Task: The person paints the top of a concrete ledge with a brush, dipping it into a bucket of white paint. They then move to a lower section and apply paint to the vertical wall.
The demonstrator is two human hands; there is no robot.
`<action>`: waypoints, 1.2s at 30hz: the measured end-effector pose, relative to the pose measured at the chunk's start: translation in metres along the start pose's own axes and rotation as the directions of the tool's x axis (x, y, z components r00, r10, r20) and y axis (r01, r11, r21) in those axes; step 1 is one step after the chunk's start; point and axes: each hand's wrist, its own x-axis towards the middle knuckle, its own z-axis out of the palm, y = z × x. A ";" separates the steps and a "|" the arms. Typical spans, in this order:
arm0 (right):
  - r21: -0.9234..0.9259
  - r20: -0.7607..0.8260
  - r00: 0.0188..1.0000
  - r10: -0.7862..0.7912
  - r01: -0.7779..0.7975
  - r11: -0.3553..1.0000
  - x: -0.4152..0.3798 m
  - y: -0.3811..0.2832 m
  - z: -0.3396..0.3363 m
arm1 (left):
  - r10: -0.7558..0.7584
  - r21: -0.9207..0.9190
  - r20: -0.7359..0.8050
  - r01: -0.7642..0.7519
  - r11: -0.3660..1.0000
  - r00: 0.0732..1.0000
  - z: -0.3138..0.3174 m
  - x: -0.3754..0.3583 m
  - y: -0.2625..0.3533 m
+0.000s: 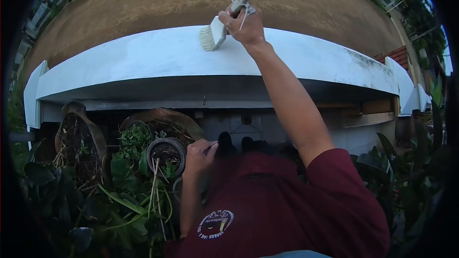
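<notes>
My right hand (247, 29) reaches far forward, its fingers wrapped round the handle of a wide paintbrush (218, 30). The brush is tilted, with its pale bristles to the left on the white surface of a long ledge (148, 55). A string is tied round the handle, whose end sticks out above the hand. Close to my body, my left hand (199, 155) is held with its fingers curled and thumb near them; nothing shows in it. Beside that hand stands a round plant pot (180, 144) with soil and a small green plant.
Dark patches mark the ledge's right part (370, 64). Below the ledge at left are a tall brown planter (99, 136) and another brown pot (189, 123). Leafy plants (129, 215) crowd the lower left and right. Brown ground (191, 0) lies beyond the ledge.
</notes>
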 end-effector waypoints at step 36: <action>-0.583 0.033 0.977 0.211 -0.153 0.798 0.049 -0.050 -0.067 | -0.185 -0.222 -0.307 0.118 0.968 0.933 -0.021 -0.082 -0.058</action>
